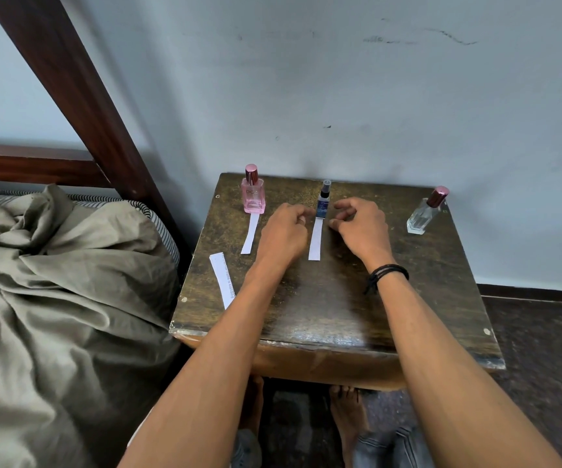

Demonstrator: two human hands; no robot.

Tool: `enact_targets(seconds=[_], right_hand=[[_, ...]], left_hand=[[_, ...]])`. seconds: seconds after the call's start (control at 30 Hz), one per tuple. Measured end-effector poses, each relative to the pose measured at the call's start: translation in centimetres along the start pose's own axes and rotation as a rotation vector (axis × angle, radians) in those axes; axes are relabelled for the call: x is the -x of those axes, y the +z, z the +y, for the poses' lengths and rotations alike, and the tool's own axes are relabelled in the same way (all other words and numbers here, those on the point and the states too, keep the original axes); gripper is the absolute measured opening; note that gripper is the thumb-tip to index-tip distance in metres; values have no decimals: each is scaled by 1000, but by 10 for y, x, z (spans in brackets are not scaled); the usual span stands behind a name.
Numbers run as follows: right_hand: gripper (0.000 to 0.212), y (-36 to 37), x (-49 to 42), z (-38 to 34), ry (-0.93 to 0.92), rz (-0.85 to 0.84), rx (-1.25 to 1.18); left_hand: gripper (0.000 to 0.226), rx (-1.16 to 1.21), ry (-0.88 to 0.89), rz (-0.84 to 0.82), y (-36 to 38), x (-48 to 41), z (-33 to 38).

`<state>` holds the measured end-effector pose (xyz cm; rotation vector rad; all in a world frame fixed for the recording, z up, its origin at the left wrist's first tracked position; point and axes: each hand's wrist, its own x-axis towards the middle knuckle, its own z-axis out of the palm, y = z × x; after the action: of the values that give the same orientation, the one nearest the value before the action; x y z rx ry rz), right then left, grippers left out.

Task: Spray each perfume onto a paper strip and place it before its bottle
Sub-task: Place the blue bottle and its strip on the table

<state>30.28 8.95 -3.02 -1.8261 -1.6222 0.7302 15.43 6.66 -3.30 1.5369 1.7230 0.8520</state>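
**Two strips placed, third strip loose beside left forearm**

Left hand (284, 231): fingers curled in toward the palm, nothing visible in them. Right hand (360, 228): fingers loosely bent and spread, holding nothing. Contact with the tabletop or the paper: cannot tell for either hand.

Between the hands: small dark blue spray bottle with clear cap (323, 202), upright, just beyond the fingertips. Plain white paper strip (316, 239) lies lengthwise before it, in the gap between the two hands.

Left of left hand: square pink glass bottle with rose metallic cap (251, 194), upright. Second plain white paper strip (251, 236) lies before it, its far end at the bottle's base.

Well right of right hand: clear glass bottle with rose metallic cap (423, 216). No strip before it.

Beside left forearm, near the table's left edge: white paper strip with printed text (223, 280), angled, its near end hidden under the forearm.

Right wrist: black cord bracelet (387, 275).

Surface: dark, worn wooden table (340, 315) against a pale blue scuffed wall (340, 79). Far left of left arm: bed with a rumpled olive-grey sheet (53, 282) and a dark wooden bed post (70, 79). Under the table: bare feet (347, 410) on a dark floor (543, 349).
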Motion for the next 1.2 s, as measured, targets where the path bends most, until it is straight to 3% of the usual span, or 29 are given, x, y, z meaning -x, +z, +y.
enact_targets(seconds=[0.23, 0.4, 0.73, 0.87, 1.0, 1.2], right_hand=[[4, -12, 6, 1, 85, 18, -25], [21, -10, 8, 3, 127, 53, -30], [15, -18, 27, -1, 73, 33, 6], [12, -15, 38, -2, 20, -9, 75], [15, -5, 52, -8, -61, -75, 165], [7, 13, 76, -26, -286, -224, 211]], left_hand=[[44, 18, 36, 57, -9, 15, 9], [33, 101, 115, 148, -17, 28, 18], [32, 197, 213, 218, -47, 60, 0], [48, 200, 127, 392, -67, 73, -19], [39, 243, 22, 495, -96, 79, -34], [44, 146, -67, 459, -121, 77, -44]])
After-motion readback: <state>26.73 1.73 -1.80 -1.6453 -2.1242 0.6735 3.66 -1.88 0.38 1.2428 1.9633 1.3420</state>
